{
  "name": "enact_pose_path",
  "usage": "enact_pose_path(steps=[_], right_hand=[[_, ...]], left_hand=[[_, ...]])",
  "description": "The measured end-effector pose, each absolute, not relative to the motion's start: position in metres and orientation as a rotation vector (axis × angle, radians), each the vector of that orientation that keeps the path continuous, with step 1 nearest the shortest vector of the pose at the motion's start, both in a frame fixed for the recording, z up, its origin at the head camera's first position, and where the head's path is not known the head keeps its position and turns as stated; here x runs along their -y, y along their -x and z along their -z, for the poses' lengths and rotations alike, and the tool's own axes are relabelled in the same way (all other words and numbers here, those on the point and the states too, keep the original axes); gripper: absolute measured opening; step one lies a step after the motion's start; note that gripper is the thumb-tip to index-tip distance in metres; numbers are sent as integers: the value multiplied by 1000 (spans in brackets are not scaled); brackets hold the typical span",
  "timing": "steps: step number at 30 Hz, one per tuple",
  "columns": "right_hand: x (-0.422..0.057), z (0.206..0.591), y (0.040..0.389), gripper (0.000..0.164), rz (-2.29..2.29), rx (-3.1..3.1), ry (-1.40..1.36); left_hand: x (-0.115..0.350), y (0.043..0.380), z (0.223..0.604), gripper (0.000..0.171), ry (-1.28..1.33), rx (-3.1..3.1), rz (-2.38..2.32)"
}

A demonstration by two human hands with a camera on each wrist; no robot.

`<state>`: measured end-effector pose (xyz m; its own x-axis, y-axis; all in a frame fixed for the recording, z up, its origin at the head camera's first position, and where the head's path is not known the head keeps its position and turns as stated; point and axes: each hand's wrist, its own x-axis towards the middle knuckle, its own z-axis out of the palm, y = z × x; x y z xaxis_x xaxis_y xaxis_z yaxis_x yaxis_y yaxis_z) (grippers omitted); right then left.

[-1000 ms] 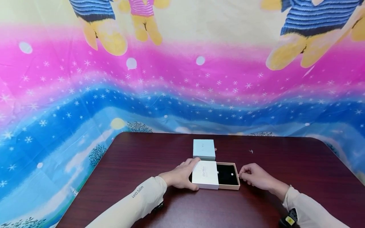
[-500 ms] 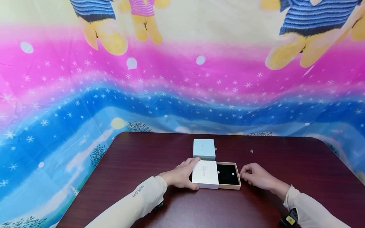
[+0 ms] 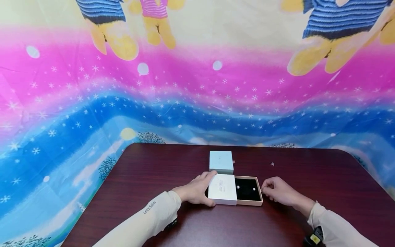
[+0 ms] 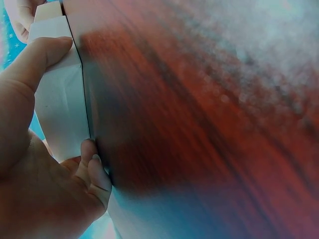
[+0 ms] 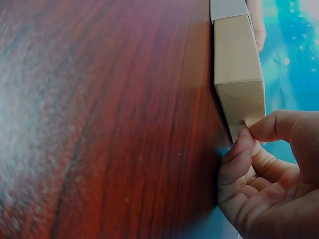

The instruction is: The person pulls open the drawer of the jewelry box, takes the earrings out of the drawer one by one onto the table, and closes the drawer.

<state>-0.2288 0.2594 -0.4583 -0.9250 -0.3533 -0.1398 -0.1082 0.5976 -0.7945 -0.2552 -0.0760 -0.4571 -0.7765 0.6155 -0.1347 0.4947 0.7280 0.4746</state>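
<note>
Between my left fingers (image 3: 205, 175) and right fingers (image 3: 269, 181), the drawer (image 3: 250, 202), pearls (image 3: 254, 189) inside, juts rightward from its sleeve (image 3: 223, 189). Another box (image 3: 220, 161) lies behind.

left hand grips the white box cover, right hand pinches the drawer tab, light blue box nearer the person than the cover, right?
No, the light blue box is farther away than the white box cover, as the head view shows; the left hand does grip the cover and the right hand pinches the drawer tab.
</note>
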Motion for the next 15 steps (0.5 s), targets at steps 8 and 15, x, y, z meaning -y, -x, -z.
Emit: enact_pose_path(steps=[8,15], right_hand=[[-261,459,228,12,1267,-2532,395],[-260,458,230,12,1238,-2554,379]], left_hand=[[76,256,458,106,-873,-2652,-608],[76,256,458,106,-866,-2648,-601]])
